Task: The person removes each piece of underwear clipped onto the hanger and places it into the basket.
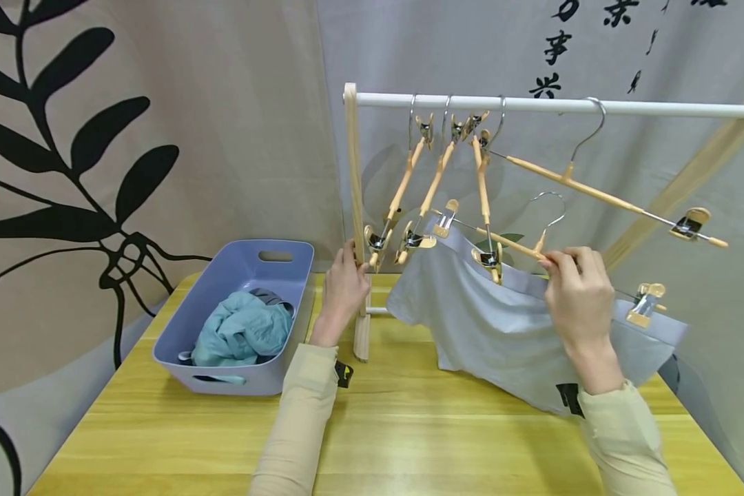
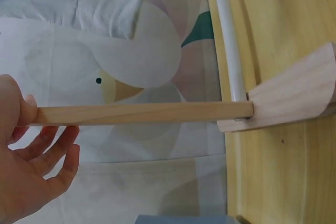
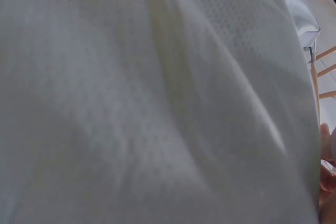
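My left hand holds the upright wooden post of a small clothes rack, thumb on one side and fingers on the other. In my right hand is a wooden clip hanger, pinched near its middle, its metal hook pointing up below the rail. Pale grey-blue underpants hang from this hanger by metal clips at the waistband. The cloth fills most of the right wrist view, with only a few fingers showing at its edge.
Several clip hangers hang on the white rail, one slanting above my right hand. A blue basket with a crumpled teal garment stands at left on the wooden table. Behind hangs a printed curtain.
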A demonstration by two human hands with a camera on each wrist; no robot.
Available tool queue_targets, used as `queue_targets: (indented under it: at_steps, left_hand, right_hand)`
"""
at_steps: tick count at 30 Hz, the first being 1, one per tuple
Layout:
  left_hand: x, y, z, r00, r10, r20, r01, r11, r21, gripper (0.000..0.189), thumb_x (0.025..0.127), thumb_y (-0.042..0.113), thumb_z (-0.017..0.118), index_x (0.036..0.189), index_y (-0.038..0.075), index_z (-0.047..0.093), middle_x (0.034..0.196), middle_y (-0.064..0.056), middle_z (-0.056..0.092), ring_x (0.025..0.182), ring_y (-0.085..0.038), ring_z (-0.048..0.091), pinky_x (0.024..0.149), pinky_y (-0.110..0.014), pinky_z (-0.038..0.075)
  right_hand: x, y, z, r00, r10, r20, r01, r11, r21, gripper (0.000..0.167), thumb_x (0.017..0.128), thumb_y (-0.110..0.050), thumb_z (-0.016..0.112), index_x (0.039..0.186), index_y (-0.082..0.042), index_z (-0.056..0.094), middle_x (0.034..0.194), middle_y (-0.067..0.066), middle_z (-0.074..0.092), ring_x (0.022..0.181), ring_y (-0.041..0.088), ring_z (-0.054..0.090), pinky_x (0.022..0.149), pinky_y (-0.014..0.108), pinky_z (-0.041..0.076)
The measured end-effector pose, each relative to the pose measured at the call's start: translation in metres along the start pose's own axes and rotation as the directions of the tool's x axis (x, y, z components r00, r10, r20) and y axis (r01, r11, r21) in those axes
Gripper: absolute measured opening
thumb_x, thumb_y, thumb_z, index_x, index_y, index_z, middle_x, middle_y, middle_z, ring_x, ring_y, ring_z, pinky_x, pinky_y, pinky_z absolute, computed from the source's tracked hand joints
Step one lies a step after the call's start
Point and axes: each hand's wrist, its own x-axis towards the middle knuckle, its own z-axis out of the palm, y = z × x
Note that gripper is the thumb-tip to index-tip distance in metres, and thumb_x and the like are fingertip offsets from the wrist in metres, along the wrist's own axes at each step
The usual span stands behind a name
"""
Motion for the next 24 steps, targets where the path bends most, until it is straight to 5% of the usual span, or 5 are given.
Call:
queue_targets:
  at_steps: [9, 13, 20, 22, 24]
  left_hand:
    - [-0.005, 0.006, -0.003, 0.999, -0.051, 0.007, 0.052, 0.997, -0.065, 0.050, 0.096, 0.015, 0.054, 0.140, -0.002, 0.038, 0.114, -0.020, 0.060, 0.093, -0.036, 0.065, 0.073, -0.044, 0.055]
    - [-0.012, 0.016, -0.004, 0.994, -0.037, -0.105, 0.027, 0.995, -0.095, 0.049, 0.095, 0.014, 0.054, 0.139, -0.002, 0.039, 0.127, -0.021, 0.053, 0.105, -0.037, 0.060, 0.082, -0.045, 0.054]
    - [-0.017, 0.044, -0.015, 0.897, 0.023, -0.441, -0.101, 0.983, -0.154, 0.030, 0.092, 0.007, 0.053, 0.120, -0.004, 0.052, 0.121, -0.021, 0.054, 0.109, -0.035, 0.049, 0.091, -0.042, 0.045]
    - [-0.018, 0.053, -0.020, 0.893, 0.021, -0.450, -0.122, 0.973, -0.198, 0.027, 0.090, 0.003, 0.052, 0.116, -0.004, 0.052, 0.117, -0.020, 0.056, 0.107, -0.033, 0.050, 0.090, -0.041, 0.045]
    - [-0.019, 0.061, -0.026, 0.911, 0.010, -0.413, -0.128, 0.957, -0.260, 0.028, 0.087, -0.001, 0.050, 0.116, -0.005, 0.052, 0.111, -0.021, 0.058, 0.102, -0.033, 0.053, 0.087, -0.041, 0.047]
  right_hand:
    - [-0.005, -0.012, -0.002, 0.999, -0.038, 0.012, 0.038, 0.999, 0.010, 0.014, 0.085, -0.003, 0.066, 0.085, 0.011, 0.067, 0.081, 0.024, 0.058, 0.074, 0.041, 0.054, 0.065, 0.048, 0.045]
    - [-0.006, -0.019, -0.004, 0.998, -0.055, 0.025, 0.054, 0.998, 0.011, 0.015, 0.086, -0.004, 0.066, 0.085, 0.011, 0.067, 0.081, 0.024, 0.058, 0.074, 0.040, 0.054, 0.065, 0.047, 0.046]
    - [-0.008, -0.029, -0.005, 0.996, -0.088, 0.017, 0.087, 0.995, 0.047, 0.023, 0.092, -0.009, 0.060, 0.084, 0.011, 0.067, 0.080, 0.024, 0.058, 0.072, 0.040, 0.054, 0.065, 0.046, 0.045]
    - [-0.009, -0.031, -0.005, 0.995, -0.095, 0.013, 0.094, 0.994, 0.057, 0.021, 0.090, -0.008, 0.062, 0.084, 0.011, 0.067, 0.080, 0.024, 0.058, 0.072, 0.040, 0.054, 0.065, 0.046, 0.045]
    - [-0.009, -0.033, -0.005, 0.994, -0.107, 0.010, 0.106, 0.992, 0.067, 0.017, 0.088, -0.005, 0.063, 0.084, 0.011, 0.067, 0.079, 0.024, 0.057, 0.071, 0.039, 0.054, 0.065, 0.045, 0.045]
